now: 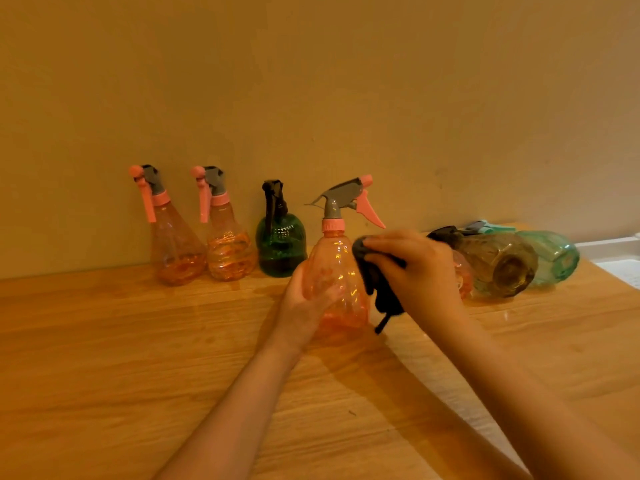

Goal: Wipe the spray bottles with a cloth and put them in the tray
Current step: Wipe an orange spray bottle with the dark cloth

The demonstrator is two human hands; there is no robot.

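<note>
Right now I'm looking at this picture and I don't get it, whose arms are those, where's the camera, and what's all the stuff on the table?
There is no machine here, just a person. The one picture comes from a camera worn on their head, looking down at their own hands. The left hand grips an orange bottle standing upright on the wooden table. The right hand presses a dark cloth against its side. By the wall stand two more orange bottles and a green bottle. To the right lie a brownish bottle and a teal bottle on their sides, with another orange one mostly hidden behind the hand. At the far right edge is a white tray.
</note>
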